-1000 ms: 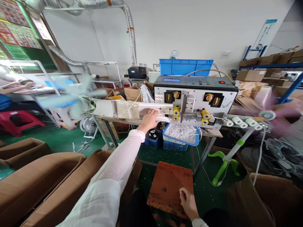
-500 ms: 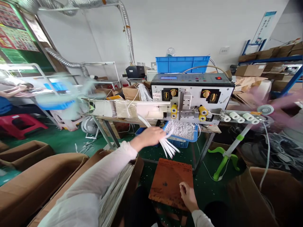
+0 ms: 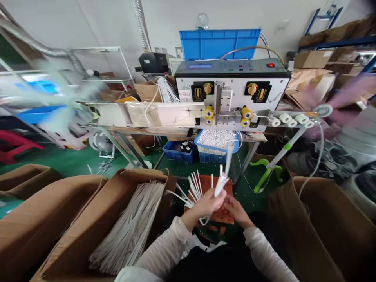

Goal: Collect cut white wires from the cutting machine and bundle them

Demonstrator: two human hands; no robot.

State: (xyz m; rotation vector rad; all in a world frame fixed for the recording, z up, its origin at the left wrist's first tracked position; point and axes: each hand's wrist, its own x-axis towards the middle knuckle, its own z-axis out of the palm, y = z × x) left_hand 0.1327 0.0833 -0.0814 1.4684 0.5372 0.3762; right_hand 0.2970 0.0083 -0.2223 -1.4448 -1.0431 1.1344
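My left hand (image 3: 210, 203) is closed around a bundle of white cables (image 3: 221, 183) above the wooden stool (image 3: 207, 182). The cables' upper ends point up and are smeared by motion. More cable ends fan out to the left of the hand, and a loop hangs below it. My right hand (image 3: 235, 211) is right beside the left one, its fingers bent in against the bundle's near side. The tips are partly hidden, so whatever they pinch does not show clearly. A cardboard box (image 3: 117, 178) on the left holds many long white cables (image 3: 132, 227).
A wire-cutting machine (image 3: 235, 94) stands on the bench ahead, with a blue bin (image 3: 217, 154) of small white pieces below. Cable runs over white rollers (image 3: 292, 119) at right. An open cardboard box (image 3: 320, 227) is at lower right. Blurred fans (image 3: 58, 94) flank the bench.
My left hand has come down and back with the cable bundle from before the machine to over the stool. My right hand has risen to meet it. The view has tilted downward.
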